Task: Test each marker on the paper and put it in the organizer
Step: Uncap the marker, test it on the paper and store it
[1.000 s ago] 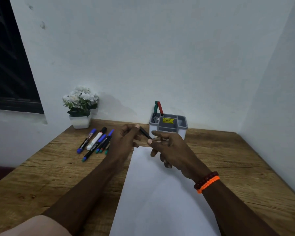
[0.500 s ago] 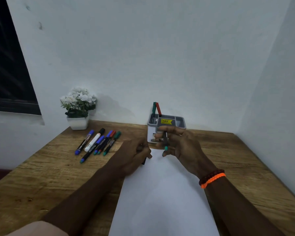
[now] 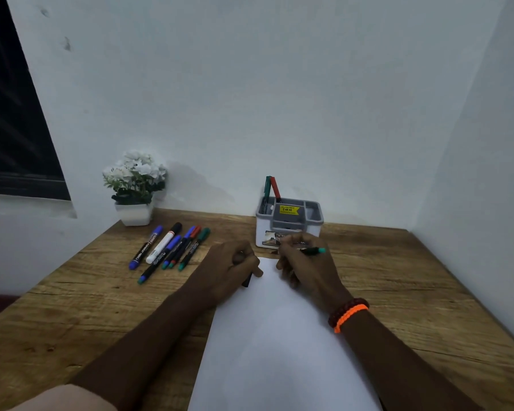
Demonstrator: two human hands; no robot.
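Paper [image 3: 279,345] runs up the middle of my desk [image 3: 413,307] from the near edge. At its far end my left hand [image 3: 235,266] is closed around a dark cap [image 3: 247,281], and my right hand [image 3: 306,262] pinches the marker [image 3: 313,250], green end pointing right. Loose markers [image 3: 172,250] lie toward the far left corner by the flower pot [image 3: 134,213]. The organizer [image 3: 288,222] sits at the far edge with two markers inside.

A white pot of white flowers [image 3: 134,185] stands at the back left corner of the wooden desk [image 3: 398,292], close against the pale wall [image 3: 250,99]. A dark window [image 3: 9,129], perhaps with blinds, fills the left edge.
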